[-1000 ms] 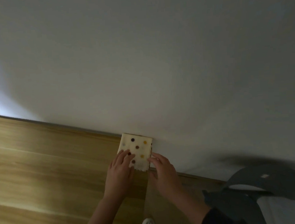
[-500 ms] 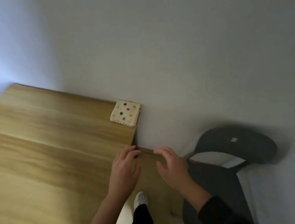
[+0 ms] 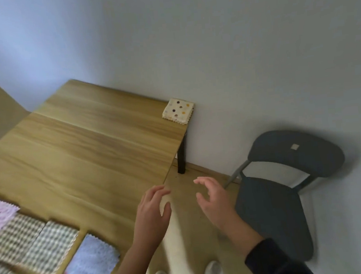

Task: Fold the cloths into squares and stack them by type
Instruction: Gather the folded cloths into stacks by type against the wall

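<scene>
- The folded cream square cloth with coloured dots (image 3: 178,110) has been released and is now left well ahead of both hands.
- The left hand (image 3: 152,212) and right hand (image 3: 212,199) have been drawn back from it and are held empty, fingers loosely curled.

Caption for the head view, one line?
Empty left hand and right hand hover by the table; folded dotted cloth on its far corner, other cloths lower left, chair at right.

A light wooden table (image 3: 78,145) stands against a pale wall (image 3: 233,46) — one black leg (image 3: 181,158) shows under its far corner. A dark grey chair (image 3: 274,211) sits nearby on the wooden floor (image 3: 182,185).
</scene>
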The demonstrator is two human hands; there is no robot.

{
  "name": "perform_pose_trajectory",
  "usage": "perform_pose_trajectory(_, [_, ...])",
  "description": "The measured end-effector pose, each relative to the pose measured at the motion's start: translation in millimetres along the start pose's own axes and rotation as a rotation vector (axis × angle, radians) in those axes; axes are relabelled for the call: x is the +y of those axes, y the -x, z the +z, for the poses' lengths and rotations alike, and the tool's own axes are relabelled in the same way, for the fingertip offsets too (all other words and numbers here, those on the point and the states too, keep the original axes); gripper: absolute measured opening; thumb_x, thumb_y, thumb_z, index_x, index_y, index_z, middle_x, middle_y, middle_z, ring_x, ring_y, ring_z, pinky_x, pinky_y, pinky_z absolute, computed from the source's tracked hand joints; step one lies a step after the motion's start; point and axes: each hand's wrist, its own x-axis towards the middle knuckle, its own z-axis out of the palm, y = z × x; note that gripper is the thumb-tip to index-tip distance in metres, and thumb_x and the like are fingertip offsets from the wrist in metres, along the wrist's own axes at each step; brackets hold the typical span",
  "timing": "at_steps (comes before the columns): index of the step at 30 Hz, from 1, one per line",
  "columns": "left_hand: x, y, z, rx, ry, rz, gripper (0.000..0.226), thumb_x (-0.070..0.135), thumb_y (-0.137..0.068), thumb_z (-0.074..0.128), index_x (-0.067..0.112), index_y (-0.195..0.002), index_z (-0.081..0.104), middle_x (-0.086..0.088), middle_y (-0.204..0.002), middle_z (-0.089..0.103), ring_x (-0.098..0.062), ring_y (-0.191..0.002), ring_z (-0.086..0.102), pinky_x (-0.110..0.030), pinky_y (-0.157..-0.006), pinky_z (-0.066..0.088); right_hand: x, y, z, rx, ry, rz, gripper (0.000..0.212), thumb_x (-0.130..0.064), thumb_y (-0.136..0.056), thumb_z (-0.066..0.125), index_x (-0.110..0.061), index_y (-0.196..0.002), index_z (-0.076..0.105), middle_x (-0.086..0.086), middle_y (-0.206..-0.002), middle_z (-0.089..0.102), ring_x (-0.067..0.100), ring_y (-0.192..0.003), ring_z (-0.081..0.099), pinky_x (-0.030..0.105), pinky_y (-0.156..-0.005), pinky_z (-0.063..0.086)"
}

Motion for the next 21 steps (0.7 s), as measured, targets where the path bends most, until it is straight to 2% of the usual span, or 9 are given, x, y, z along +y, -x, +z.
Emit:
perform_pose_trajectory(6, [-56.1, 47.9, -40.6, -0.019, 0.006, -0.024, 0.029, 0.003, -0.078, 0.065, 0.013, -0.105, 0.067, 0.000, -0.113, 0.061, -0.018, -0.106, 0.056, -0.033, -0.089, 0.044, -32.8, 30.2, 62.0, 0.012, 0.006, 0.004, 0.035, -0.015, -0.093, 0.053, -0.025, -0.127, 0.053, -0.017, -0.126, 0.048, -0.003, -0.118, 0.044, 0.020, -0.102, 0.038])
perform_pose_trajectory(10, [-114.5, 92.8, -87.7, -0.066, -0.007, -0.090, 0.031, 0.000, -0.078, 0.069, 0.011, -0.107, 0.067, -0.003, -0.115, 0.060, -0.017, -0.107, 0.054, -0.031, -0.090, 0.042, -67.3, 63.4, 138.0, -0.014, -0.028, 0.032, 0.034, -0.014, -0.092, 0.053, -0.024, -0.125, 0.054, -0.017, -0.120, 0.048, -0.003, -0.111, 0.046, 0.010, -0.095, 0.035])
perform_pose_trajectory(11, [-127.9, 104.8, -97.8, -0.082, -0.023, -0.101, 0.031, 0.001, -0.079, 0.069, 0.010, -0.107, 0.067, -0.004, -0.115, 0.060, -0.017, -0.108, 0.054, -0.030, -0.091, 0.042, -74.0, 72.6, 154.9, -0.029, -0.035, 0.040, 0.034, -0.014, -0.092, 0.053, -0.023, -0.125, 0.054, -0.016, -0.120, 0.048, -0.002, -0.109, 0.047, 0.011, -0.095, 0.036])
perform_pose_trajectory(14, [-155.6, 140.4, -120.2, -0.117, -0.034, -0.116, 0.029, 0.002, -0.079, 0.070, 0.010, -0.106, 0.067, -0.003, -0.114, 0.061, -0.020, -0.108, 0.056, -0.034, -0.092, 0.045, -86.0, 101.9, 189.1, -0.082, -0.045, 0.058, 0.035, -0.015, -0.092, 0.053, -0.023, -0.126, 0.053, -0.013, -0.125, 0.050, -0.009, -0.085, 0.046, 0.018, -0.087, 0.041])
perform_pose_trajectory(15, [-160.7, 151.6, -125.6, -0.129, -0.034, -0.129, 0.028, 0.002, -0.080, 0.070, 0.011, -0.106, 0.067, -0.003, -0.113, 0.061, -0.021, -0.107, 0.057, -0.035, -0.092, 0.044, -88.5, 109.7, 196.1, -0.089, -0.038, 0.060, 0.035, -0.015, -0.092, 0.053, -0.023, -0.126, 0.053, -0.011, -0.127, 0.051, -0.009, -0.086, 0.047, 0.018, -0.087, 0.041])
perform_pose_trajectory(18, [-172.4, 179.6, -131.2, -0.143, -0.036, -0.127, 0.028, 0.001, -0.079, 0.070, 0.011, -0.105, 0.067, -0.003, -0.111, 0.061, -0.022, -0.105, 0.058, -0.035, -0.087, 0.048, -90.3, 128.2, 208.9, -0.101, -0.018, 0.072, 0.035, -0.013, -0.092, 0.052, -0.021, -0.126, 0.055, -0.007, -0.127, 0.052, 0.000, -0.111, 0.045, 0.017, -0.096, 0.037])
perform_pose_trajectory(21, [-174.3, 204.0, -134.6, -0.139, -0.061, -0.102, 0.028, 0.002, -0.077, 0.072, 0.011, -0.103, 0.068, -0.003, -0.110, 0.063, -0.021, -0.101, 0.059, -0.032, -0.085, 0.048, -91.3, 147.4, 216.8, -0.118, 0.009, 0.063, 0.035, -0.012, -0.091, 0.052, -0.020, -0.124, 0.055, -0.008, -0.123, 0.051, -0.003, -0.108, 0.041, 0.015, -0.093, 0.034])
